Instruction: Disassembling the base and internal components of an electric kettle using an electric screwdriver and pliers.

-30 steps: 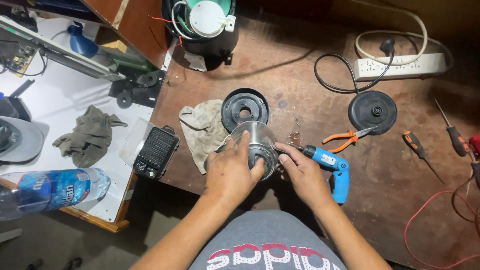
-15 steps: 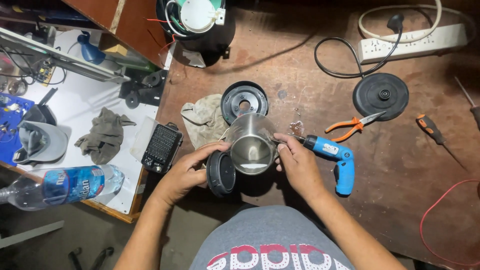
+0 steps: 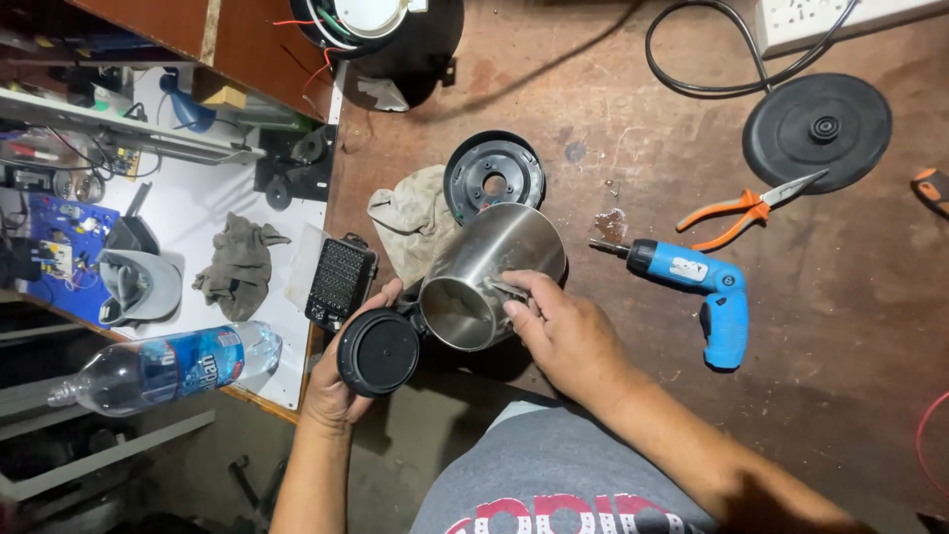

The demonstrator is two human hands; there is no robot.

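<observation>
Stainless steel kettle body (image 3: pixel 491 272) lies tilted on its side over the near edge of the brown workbench (image 3: pixel 633 178), open mouth turned toward the person. Shell is brushed metal, dull reflections, inside looks grey and bare. Its black hinged lid (image 3: pixel 379 352) hangs open just left of the mouth, flat underside facing up.

Right hand (image 3: pixel 563 331) is clamped on the kettle's right rim, fingertips hooked over the edge into the mouth. Left hand (image 3: pixel 346 381) cups the lid from below, thumb up by the kettle's rim. Hands are apart, one on each side of the kettle.

Around the kettle: black round base plate (image 3: pixel 493 176) just behind it, touching or nearly so; grey rag (image 3: pixel 410 220) behind-left, partly under the shell. Black ribbed box (image 3: pixel 339 281) left of the kettle, at the bench's left edge. Blue cordless screwdriver (image 3: pixel 697 292) to the right, near but apart. Orange-handled pliers (image 3: pixel 746 210) and a black disc (image 3: pixel 817 132) further right and behind, well apart.

Open bench surface lies right of the screwdriver and behind the pliers. Left of the kettle the bench ends; a plastic bottle (image 3: pixel 163 368) lies on a lower white shelf (image 3: pixel 188 213).
</observation>
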